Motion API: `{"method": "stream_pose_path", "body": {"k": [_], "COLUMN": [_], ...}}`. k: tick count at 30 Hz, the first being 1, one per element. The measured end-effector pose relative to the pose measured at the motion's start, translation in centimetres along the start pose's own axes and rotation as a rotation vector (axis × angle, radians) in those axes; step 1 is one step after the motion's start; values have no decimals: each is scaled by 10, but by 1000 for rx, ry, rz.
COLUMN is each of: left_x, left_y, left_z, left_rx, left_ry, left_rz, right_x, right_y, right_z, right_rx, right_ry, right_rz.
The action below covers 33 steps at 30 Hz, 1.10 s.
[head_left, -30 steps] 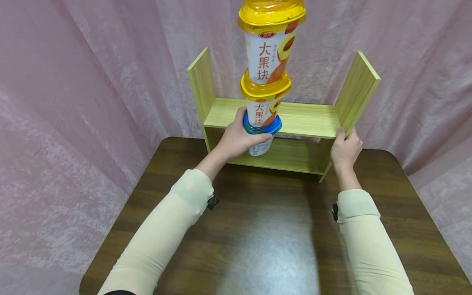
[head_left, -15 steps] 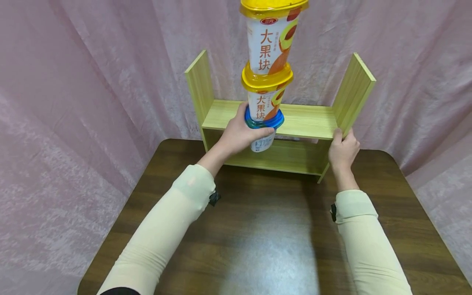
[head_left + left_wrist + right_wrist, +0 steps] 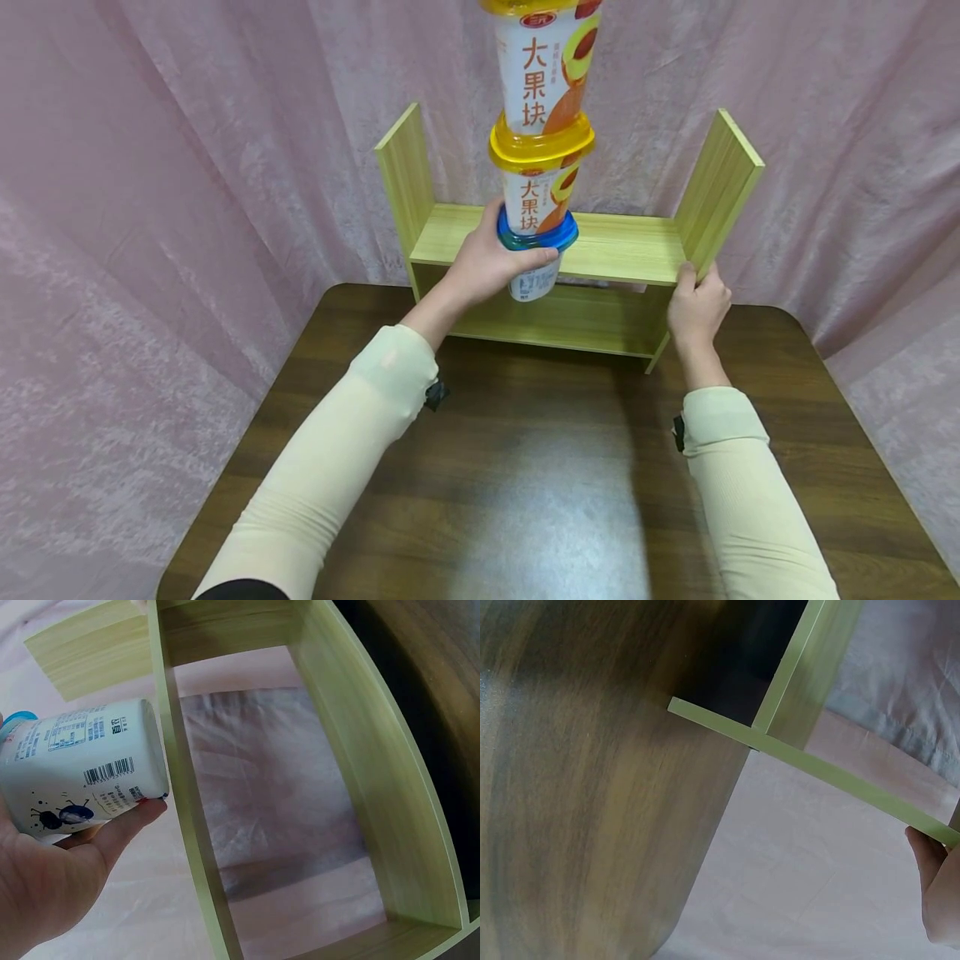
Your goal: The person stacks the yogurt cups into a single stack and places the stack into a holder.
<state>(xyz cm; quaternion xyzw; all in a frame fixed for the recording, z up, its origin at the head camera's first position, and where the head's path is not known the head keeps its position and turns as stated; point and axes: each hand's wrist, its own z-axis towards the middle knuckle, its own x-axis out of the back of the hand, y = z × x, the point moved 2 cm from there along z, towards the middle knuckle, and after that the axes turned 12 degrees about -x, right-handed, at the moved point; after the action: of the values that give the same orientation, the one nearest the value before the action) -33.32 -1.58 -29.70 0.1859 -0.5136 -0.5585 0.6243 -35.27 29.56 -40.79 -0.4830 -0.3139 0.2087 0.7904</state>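
My left hand (image 3: 487, 262) grips the bottom yogurt cup (image 3: 534, 282), a white one with a blue lid (image 3: 538, 236), its thumb across the front. Stacked on that lid is a yellow-lidded yogurt cup (image 3: 529, 200) with a peach picture. Another like it (image 3: 536, 75) tops the stack, its lid cut off by the head view's upper edge. The stack is held up in front of a small wooden shelf (image 3: 622, 246). In the left wrist view the cup's base (image 3: 154, 750) overlaps the upper board's edge. My right hand (image 3: 699, 308) holds the shelf's right side panel (image 3: 716, 192).
The shelf stands at the back of a dark brown wooden table (image 3: 487, 467), with an upright left panel (image 3: 408, 175) and a lower board (image 3: 600, 321). Pink curtains (image 3: 225, 167) hang behind and at both sides.
My left hand has raised the stack of cups a little, and the top lid has largely left the head view. The right hand keeps its hold on the side panel.
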Motion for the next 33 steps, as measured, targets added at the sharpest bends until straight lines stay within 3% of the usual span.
{"method": "stream_pose_path", "body": {"k": [16,33], "left_x": [3,2], "left_y": [1,-6], "left_z": [10,19], "left_rx": [25,18], "left_ry": [-2,2], "left_rz": [32,-4], "right_x": [1,0], "right_y": [-1,0], "right_z": [2,1], "right_rx": [1,2], "right_ry": [10,5], "right_rz": [5,-4]}}
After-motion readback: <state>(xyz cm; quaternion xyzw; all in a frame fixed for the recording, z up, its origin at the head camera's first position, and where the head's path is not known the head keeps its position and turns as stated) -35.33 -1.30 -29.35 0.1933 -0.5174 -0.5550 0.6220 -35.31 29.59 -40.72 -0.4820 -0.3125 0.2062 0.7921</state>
